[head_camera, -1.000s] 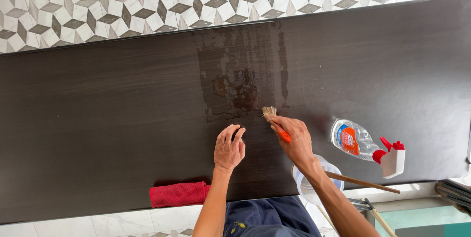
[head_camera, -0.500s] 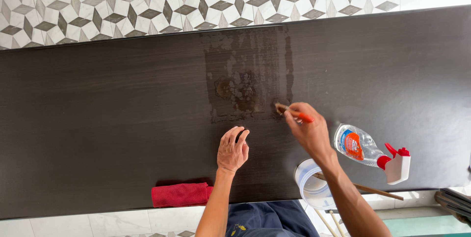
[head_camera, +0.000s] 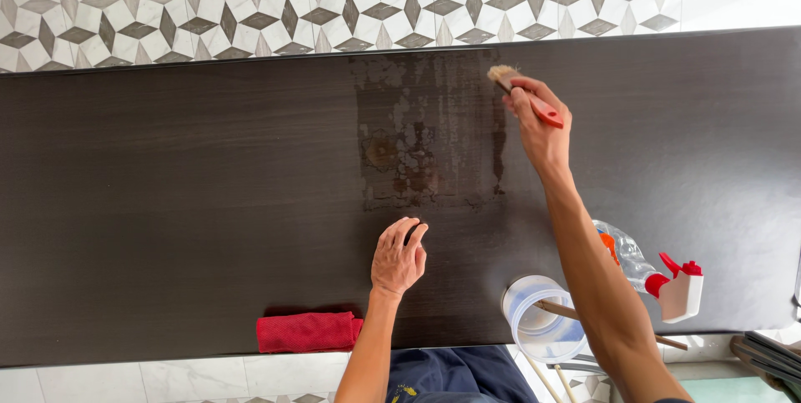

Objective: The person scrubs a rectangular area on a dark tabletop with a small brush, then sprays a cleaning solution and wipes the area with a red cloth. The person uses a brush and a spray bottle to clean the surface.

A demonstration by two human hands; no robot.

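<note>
The right hand (head_camera: pixel 541 123) had travelled from the near edge of the worn patch (head_camera: pixel 425 132) up to the far edge of the table (head_camera: pixel 167 203), carrying the small brush (head_camera: pixel 521 93) with it; a second before, the bristles were working at the patch's near right corner, close to the left hand. Now the fingers (head_camera: pixel 526 103) were pinched round the orange handle, and the pale bristle tip sat at the patch's far right corner, just short of the table's back edge. That sweep suggested the brush had run the whole right side of the patch, where a darker streak showed. The left hand (head_camera: pixel 399 257) had barely shifted: it lay flat on the table just below the patch, fingers loosely together and slightly curled. A folded red cloth (head_camera: pixel 304 330) lay at the near edge to its left. A white plastic tub (head_camera: pixel 538 319) with a stick in it sat at the near edge under the right forearm, and a clear spray bottle (head_camera: pixel 659 274) lay on its side beyond.
</note>
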